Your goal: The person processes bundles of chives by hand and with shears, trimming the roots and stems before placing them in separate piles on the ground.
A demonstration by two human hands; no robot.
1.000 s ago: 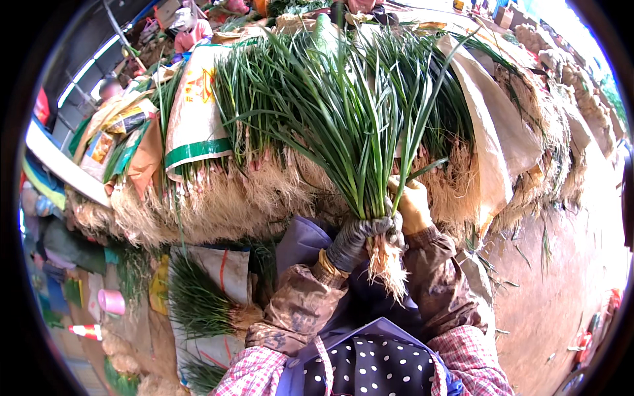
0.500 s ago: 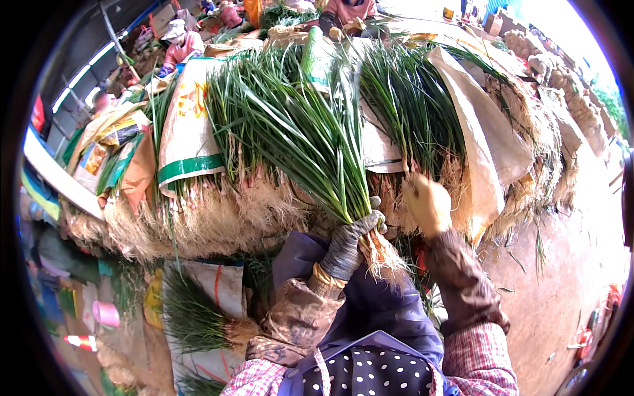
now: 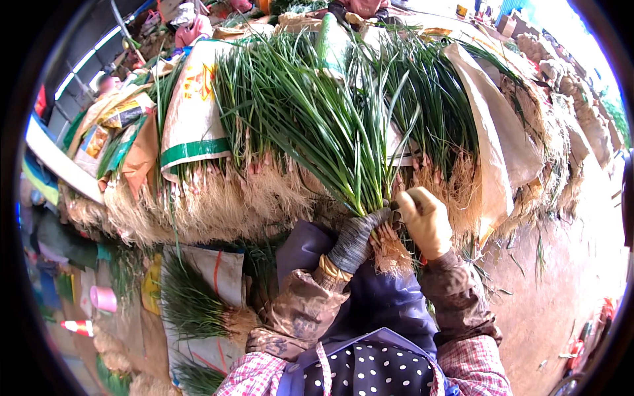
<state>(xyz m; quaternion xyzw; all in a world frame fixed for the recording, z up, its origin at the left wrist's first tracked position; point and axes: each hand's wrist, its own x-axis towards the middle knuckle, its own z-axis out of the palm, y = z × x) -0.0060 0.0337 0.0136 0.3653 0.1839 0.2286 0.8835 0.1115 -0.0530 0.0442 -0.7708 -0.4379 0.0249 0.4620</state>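
My left hand (image 3: 356,241), in a dark grey glove, is wrapped round a bunch of green garlic (image 3: 353,152) just above its roots. The long flat leaves fan up and away, and the pale roots hang below my fist. Close against the right side of the bunch, my right hand (image 3: 426,221) in a cream-yellow glove has its fingers curled together beside the stems. What those fingers hold, if anything, is hidden. Beyond both hands lies a long heap of green garlic (image 3: 439,99), roots toward me.
White woven sacks (image 3: 198,105) lie over parts of the heap. Bound bunches (image 3: 198,307) rest on a sack at the lower left, near a pink roll (image 3: 103,298). People sit at the far side, one in a pink top (image 3: 193,30). Bare floor (image 3: 528,284) extends at the right.
My right hand has come back from the heap's near edge to the side of the bunch. My left hand has shifted slightly right with the bunch, whose leaves now spread wider.
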